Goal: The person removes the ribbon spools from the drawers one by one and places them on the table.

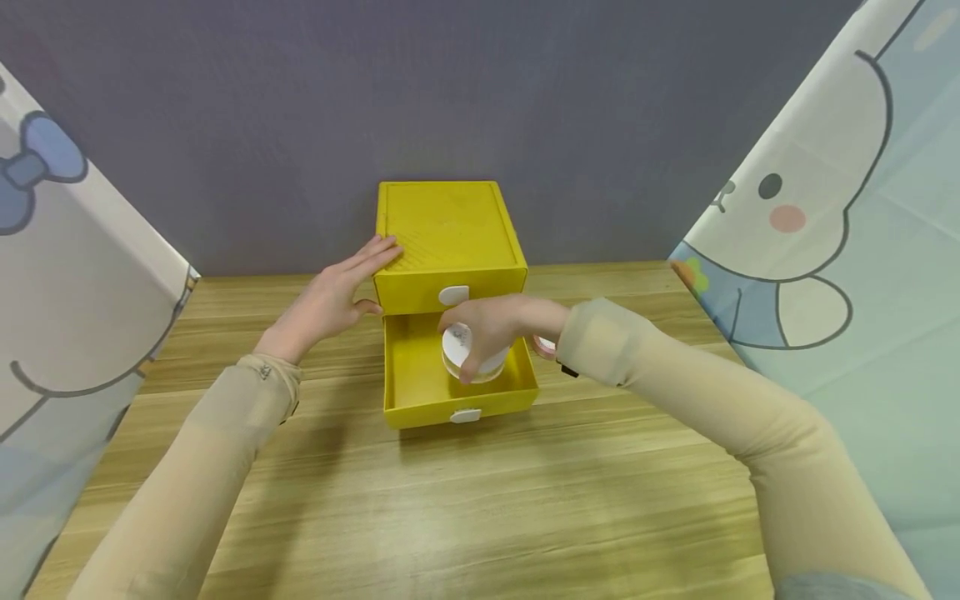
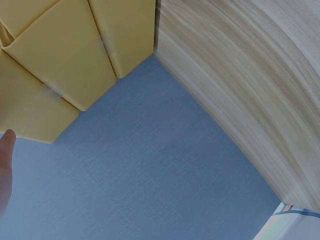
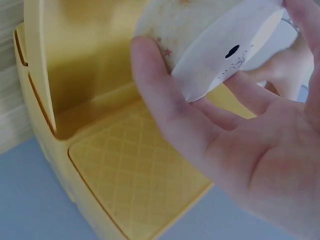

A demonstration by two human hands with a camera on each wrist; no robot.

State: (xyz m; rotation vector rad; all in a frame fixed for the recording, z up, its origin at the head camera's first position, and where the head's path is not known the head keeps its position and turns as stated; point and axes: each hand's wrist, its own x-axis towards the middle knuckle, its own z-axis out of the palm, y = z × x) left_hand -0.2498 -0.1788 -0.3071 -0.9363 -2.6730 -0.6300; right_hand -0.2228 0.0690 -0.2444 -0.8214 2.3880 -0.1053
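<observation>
A yellow two-drawer box (image 1: 446, 221) stands on the table against the grey back wall. Its lower drawer (image 1: 411, 354) is pulled out, while the upper one (image 1: 408, 293) sits closed. My right hand (image 1: 491, 321) grips a white spool of pale, star-patterned ribbon (image 3: 215, 60) by its rim, fingers and thumb curled round it. In the head view the spool overlaps the open drawer. My left hand (image 1: 333, 296) rests at the box's top left edge with its fingers extended over the lid. Only one left fingertip (image 2: 7, 142) shows in the left wrist view.
Partly hidden behind my right wrist, a small round pink-edged thing (image 1: 545, 346) lies on the wooden table (image 1: 450, 517) beside the drawer. Cartoon-printed sheets (image 1: 795, 200) flank the table on both sides. Each drawer front has a white tab (image 1: 465, 416).
</observation>
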